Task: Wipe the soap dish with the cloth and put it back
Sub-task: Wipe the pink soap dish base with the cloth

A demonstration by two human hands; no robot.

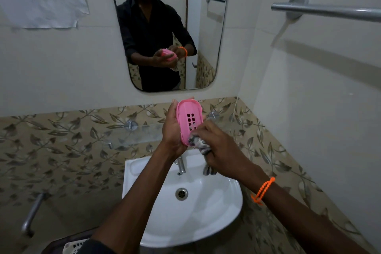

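Plastic, pink, oval, slotted soap dish (188,118) looks light, stiff, maybe slippery, so your left hand (172,130) cradles its edges while your right hand (221,150) grips the bunched striped cloth (198,143).

Open air above the sink (231,204); tap (181,166) and glass shelf (142,133) just below the hands.

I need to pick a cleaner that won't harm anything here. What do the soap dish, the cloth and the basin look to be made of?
The soap dish looks like moulded pink plastic, matte, with punched drain slots. The cloth seems a soft woven fabric, striped and crumpled, though its fibre can't be told. The basin looks like glazed white ceramic, given its glossy highlights; coated plastic can't be ruled out.
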